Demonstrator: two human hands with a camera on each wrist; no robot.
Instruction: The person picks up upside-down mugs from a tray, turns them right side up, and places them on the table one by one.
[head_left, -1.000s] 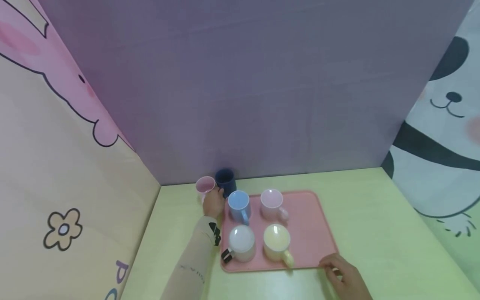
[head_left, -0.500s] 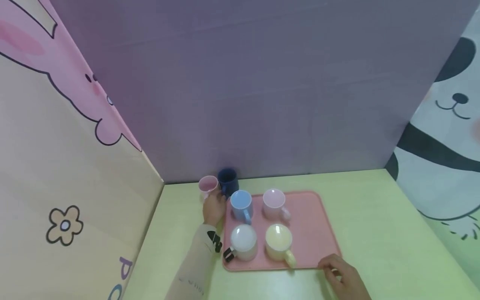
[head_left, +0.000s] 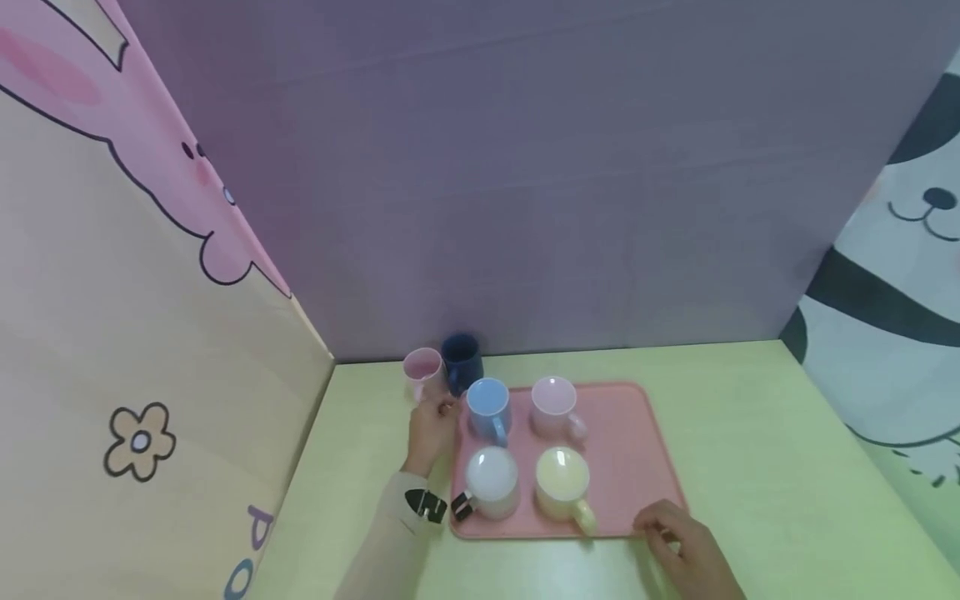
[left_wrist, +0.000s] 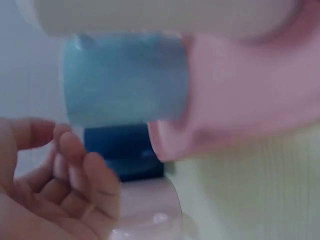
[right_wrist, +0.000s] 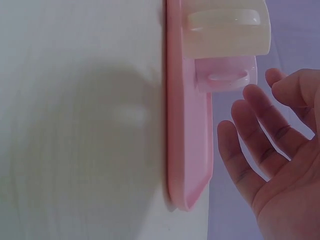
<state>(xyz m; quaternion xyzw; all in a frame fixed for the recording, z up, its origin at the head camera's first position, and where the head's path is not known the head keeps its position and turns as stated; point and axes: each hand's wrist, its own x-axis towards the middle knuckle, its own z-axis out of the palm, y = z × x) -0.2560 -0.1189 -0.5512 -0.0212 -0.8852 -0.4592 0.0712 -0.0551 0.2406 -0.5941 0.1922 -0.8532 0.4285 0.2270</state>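
My left hand (head_left: 432,429) is just in front of a pink mug (head_left: 423,372) and a navy mug (head_left: 462,364), left of the tray. Its fingers are loosely bent with nothing between them, as the left wrist view shows. Those two mugs stand side by side near the back wall. On the pink tray (head_left: 626,450) are a light blue mug (head_left: 489,406), a pale pink mug (head_left: 553,406), a white mug (head_left: 491,482) with a dark handle and a yellow mug (head_left: 561,482). My right hand (head_left: 686,546), relaxed and holding nothing, hovers by the tray's front right corner.
A pale green-yellow table (head_left: 738,442) extends on both sides of the tray. Behind it rises a grey-purple wall (head_left: 525,183). Printed panels stand on the left and right, one with a flower (head_left: 140,442), the other with a panda (head_left: 900,333).
My left hand has drawn back toward me from the pink and navy mugs, and its fingers have come off them. The right hand stays by the tray corner. The view has shifted slightly.
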